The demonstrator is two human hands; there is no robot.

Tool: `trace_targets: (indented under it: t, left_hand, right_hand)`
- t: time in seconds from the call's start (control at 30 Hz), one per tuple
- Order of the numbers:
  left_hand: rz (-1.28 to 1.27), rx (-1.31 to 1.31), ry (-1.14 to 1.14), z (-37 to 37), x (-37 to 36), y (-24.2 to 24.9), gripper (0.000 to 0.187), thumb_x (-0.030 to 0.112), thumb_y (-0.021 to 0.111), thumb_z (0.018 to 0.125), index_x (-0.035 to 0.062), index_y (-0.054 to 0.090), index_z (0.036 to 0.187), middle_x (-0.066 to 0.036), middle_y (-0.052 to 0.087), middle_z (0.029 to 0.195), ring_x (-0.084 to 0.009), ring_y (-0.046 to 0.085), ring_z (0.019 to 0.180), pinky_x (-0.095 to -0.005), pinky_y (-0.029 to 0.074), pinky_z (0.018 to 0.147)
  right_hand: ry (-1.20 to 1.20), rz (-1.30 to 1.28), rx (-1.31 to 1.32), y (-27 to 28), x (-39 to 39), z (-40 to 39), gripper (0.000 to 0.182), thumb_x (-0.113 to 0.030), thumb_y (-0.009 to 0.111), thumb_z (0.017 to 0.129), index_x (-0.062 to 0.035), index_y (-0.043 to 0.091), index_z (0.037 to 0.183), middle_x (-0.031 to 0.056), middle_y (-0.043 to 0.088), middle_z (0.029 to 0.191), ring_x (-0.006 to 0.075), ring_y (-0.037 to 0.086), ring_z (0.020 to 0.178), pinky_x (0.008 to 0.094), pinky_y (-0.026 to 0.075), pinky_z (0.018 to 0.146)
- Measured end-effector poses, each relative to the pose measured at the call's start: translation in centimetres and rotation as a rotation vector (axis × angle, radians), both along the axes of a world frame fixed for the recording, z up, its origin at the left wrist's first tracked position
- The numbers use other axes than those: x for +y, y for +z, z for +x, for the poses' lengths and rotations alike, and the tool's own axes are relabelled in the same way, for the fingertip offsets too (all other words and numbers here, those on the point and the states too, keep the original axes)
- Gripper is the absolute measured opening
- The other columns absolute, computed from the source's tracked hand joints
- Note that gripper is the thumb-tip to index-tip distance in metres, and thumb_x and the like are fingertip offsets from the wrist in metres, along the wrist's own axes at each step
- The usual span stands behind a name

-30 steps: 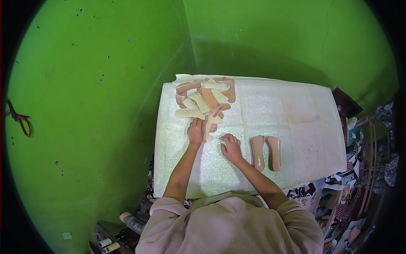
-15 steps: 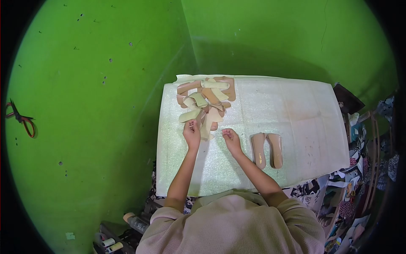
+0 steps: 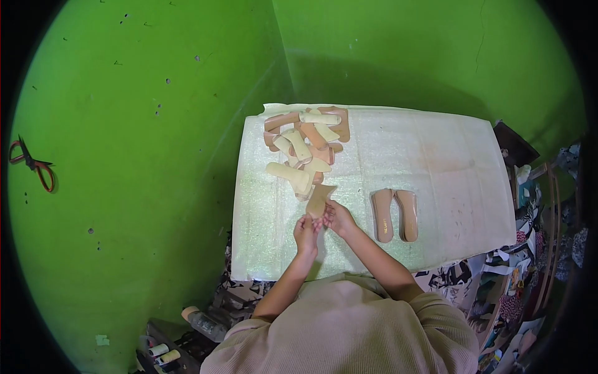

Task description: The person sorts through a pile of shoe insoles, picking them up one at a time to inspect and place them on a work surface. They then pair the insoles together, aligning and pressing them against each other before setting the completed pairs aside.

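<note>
Both hands are together over the white-covered table, just below the pile. Between them is a tan insole (image 3: 319, 201), its flared end pointing away from me. My left hand (image 3: 305, 235) pinches its near end, and my right hand (image 3: 338, 219) grips its right edge. The fingertips almost meet, and part of the near end is hidden by them. Beyond lies a loose pile of beige and brown insoles (image 3: 299, 144), overlapping at many angles. To the right of my right hand stand two neat stacks of tan insoles, a left stack (image 3: 383, 215) with gold lettering and a right stack (image 3: 407, 215).
A pale sheet covers the table (image 3: 448, 187). Green walls (image 3: 156, 124) meet behind it, with scissors (image 3: 31, 163) hanging at the left. Fabric scraps (image 3: 498, 280) crowd the right side. A bottle (image 3: 204, 324) and thread spools (image 3: 163, 354) are at lower left.
My left hand has come back from the pile toward my body. My right hand has moved in to meet it, and a tan insole is now held between them.
</note>
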State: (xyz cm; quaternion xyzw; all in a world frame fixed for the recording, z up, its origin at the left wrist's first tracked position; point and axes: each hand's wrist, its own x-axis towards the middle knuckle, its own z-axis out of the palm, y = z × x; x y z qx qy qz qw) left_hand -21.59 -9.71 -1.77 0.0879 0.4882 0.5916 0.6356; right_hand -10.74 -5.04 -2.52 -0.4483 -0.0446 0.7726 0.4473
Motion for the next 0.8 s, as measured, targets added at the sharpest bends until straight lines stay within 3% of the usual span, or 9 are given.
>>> trace_targets:
  t: [0.17, 0.27, 0.47, 0.67, 0.8]
  left_hand:
    - [0.016, 0.064, -0.285, 1.0, -3.7, 0.6, 0.025, 0.021, 0.055, 0.089, -0.0001, 0.049, 0.103, -0.008, 0.058, 0.09, -0.0143, 0.06, 0.08, -0.0238, 0.049, 0.07]
    - [0.148, 0.283, -0.533, 1.0, -4.5, 0.3, 0.023, 0.017, 0.055, 0.089, 0.002, 0.051, 0.106, -0.006, 0.057, 0.095, -0.0117, 0.058, 0.083, -0.023, 0.046, 0.073]
    - [0.334, 0.642, -0.709, 2.2, -3.4, -0.9, 0.035, 0.015, 0.063, 0.082, 0.0009, 0.05, 0.111, -0.007, 0.059, 0.099, -0.0119, 0.057, 0.086, -0.0249, 0.045, 0.075]
    - [0.84, 1.12, -0.873, 5.2, -1.2, -0.5, 0.066, 0.015, 0.071, 0.072, 0.0058, 0.037, 0.128, -0.015, 0.048, 0.119, -0.0273, 0.048, 0.109, -0.0371, 0.039, 0.09]
    - [0.881, 1.423, -0.9, 7.4, 0.6, 0.4, 0.075, 0.017, 0.072, 0.067, 0.0076, 0.034, 0.131, -0.015, 0.041, 0.128, -0.0322, 0.04, 0.116, -0.0429, 0.033, 0.094]
  right_hand:
    - [-0.061, 0.237, -0.176, 0.3, -2.7, 1.5, 0.018, -0.014, 0.056, 0.086, -0.0038, 0.052, 0.101, 0.0042, 0.058, 0.085, 0.0111, 0.057, 0.072, 0.0231, 0.045, 0.062]
    - [-0.047, 0.339, -0.365, 0.8, -4.1, 3.8, 0.02, -0.015, 0.058, 0.085, -0.0028, 0.053, 0.1, 0.0034, 0.059, 0.084, 0.0089, 0.057, 0.073, 0.0219, 0.045, 0.064]
    - [-0.236, 0.494, -0.666, 2.1, -7.0, 9.8, 0.02, -0.006, 0.062, 0.082, -0.0009, 0.055, 0.099, 0.0015, 0.059, 0.081, 0.0046, 0.053, 0.069, 0.018, 0.043, 0.064]
    - [-0.318, 0.471, -0.87, -0.4, -9.2, 14.5, 0.024, 0.001, 0.063, 0.079, -0.0005, 0.053, 0.1, 0.0008, 0.056, 0.08, 0.0051, 0.051, 0.071, 0.0168, 0.042, 0.065]
    - [-0.284, 0.499, -0.99, -1.7, -9.9, 15.6, 0.025, 0.002, 0.062, 0.078, -0.001, 0.052, 0.101, 0.0006, 0.053, 0.08, 0.0055, 0.05, 0.071, 0.017, 0.042, 0.065]
